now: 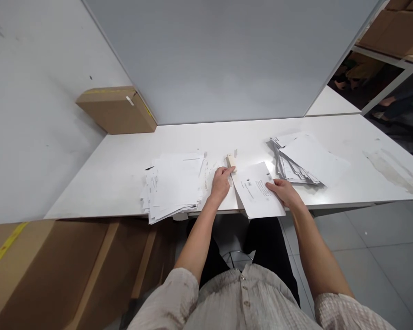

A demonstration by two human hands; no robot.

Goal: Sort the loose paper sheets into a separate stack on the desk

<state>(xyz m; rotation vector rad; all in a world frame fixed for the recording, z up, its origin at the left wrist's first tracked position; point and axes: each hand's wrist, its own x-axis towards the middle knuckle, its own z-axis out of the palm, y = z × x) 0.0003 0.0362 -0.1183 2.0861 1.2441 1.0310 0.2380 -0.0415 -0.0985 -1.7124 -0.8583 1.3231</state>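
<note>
My left hand (221, 182) is at the middle of the table, its fingers on the near end of a small cream-coloured stapler (231, 160). Some of those fingers are hidden from view. Between thumb and fingers, my right hand (285, 190) pinches the right edge of a white printed sheet (256, 195). The sheet's upper left corner lies close to the stapler and my left fingertips; whether it sits in the jaws I cannot make out. Its lower edge reaches over the table's front edge.
A loose paper stack (175, 181) lies to the left, another untidy stack (304, 158) to the right. A cardboard box (119, 110) stands at the back left of the white table (99, 178). Larger cartons (48, 270) sit below left. A grey panel (227, 59) rises behind.
</note>
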